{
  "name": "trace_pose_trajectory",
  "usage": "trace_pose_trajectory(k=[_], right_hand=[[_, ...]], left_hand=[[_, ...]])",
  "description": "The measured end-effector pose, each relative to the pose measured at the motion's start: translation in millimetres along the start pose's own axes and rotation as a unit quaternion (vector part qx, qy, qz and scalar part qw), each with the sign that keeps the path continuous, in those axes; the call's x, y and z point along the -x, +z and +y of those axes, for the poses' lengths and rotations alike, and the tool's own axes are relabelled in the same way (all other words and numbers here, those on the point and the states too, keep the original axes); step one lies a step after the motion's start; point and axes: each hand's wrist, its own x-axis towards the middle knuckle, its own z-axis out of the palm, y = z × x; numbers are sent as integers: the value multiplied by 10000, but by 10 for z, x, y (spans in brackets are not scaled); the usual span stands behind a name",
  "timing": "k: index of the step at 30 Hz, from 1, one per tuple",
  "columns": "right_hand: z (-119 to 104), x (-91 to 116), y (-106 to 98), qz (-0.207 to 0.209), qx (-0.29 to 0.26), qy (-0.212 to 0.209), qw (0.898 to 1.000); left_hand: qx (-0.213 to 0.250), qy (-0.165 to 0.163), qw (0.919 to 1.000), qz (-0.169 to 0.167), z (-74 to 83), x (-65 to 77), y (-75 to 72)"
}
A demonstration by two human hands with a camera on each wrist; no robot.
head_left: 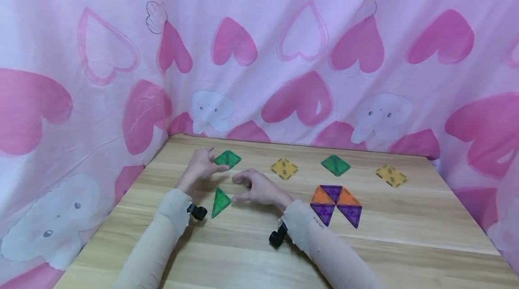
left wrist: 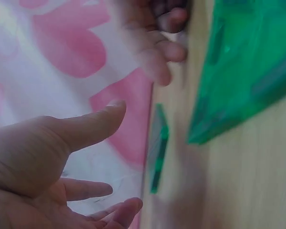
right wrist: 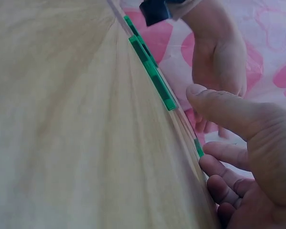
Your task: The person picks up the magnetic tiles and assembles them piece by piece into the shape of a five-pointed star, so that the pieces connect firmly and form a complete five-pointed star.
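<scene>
Over the left side of the table, my left hand [head_left: 200,165] is spread beside a green diamond of magnetic tile [head_left: 228,159]. Its thumb and fingers are apart with nothing between them, as the left wrist view also shows around the left hand [left wrist: 52,162]. My right hand [head_left: 259,187] hovers with loosely bent fingers just right of a green triangular tile [head_left: 220,202]; this hand is bare too. That triangle looms large as a green tile [left wrist: 252,71] in the left wrist view. From the right wrist, a green tile [right wrist: 152,71] appears edge-on, lying flat.
Farther right lie a yellow diamond [head_left: 284,168], another green diamond [head_left: 335,165] and a second yellow diamond [head_left: 391,176]. An arrangement of purple and orange triangles [head_left: 331,196] sits beyond my right forearm. A pink heart-patterned curtain [head_left: 251,77] borders the wooden table [head_left: 227,253].
</scene>
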Motion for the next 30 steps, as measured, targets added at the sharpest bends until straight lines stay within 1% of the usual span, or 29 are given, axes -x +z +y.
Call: trace_pose_trajectory(k=[3,5,8,10,13,15,17,19,22,26,28,30], right_hand=[[-3,1,-15,-82,-15,-3,10000],[-4,9,-13,-132,10,19,9999],[-10,25,1,-159,134,52,9998],[-10,32,17,-152,244,67,9996],[-18,40,40,-122,358,60,9993],[-19,42,54,-123,432,50,9990],[-19,41,68,-122,481,70,9987],[-14,38,81,-106,541,89,9984],[-13,32,95,-96,606,81,9981],[-28,33,102,-86,722,-1,9974],[-38,37,100,-68,745,-21,9972],[-46,43,96,-46,752,-41,9972]], left_hand=[[190,26,9998,-2,-20,94,-127],[288,30,9996,-45,-68,181,-197],[260,10,9996,-100,-147,337,-295],[200,23,9997,-126,-219,442,-358],[183,-59,9996,-217,-338,610,-449],[171,-120,9992,-355,-433,714,-504],[130,-69,9987,-479,-530,813,-551],[61,105,9985,-538,-630,890,-583],[13,524,9965,-656,-779,973,-613],[-90,969,9919,-814,-933,1030,-634],[-169,1110,9900,-859,-987,1037,-643],[-233,1164,9888,-909,-1023,1042,-649]])
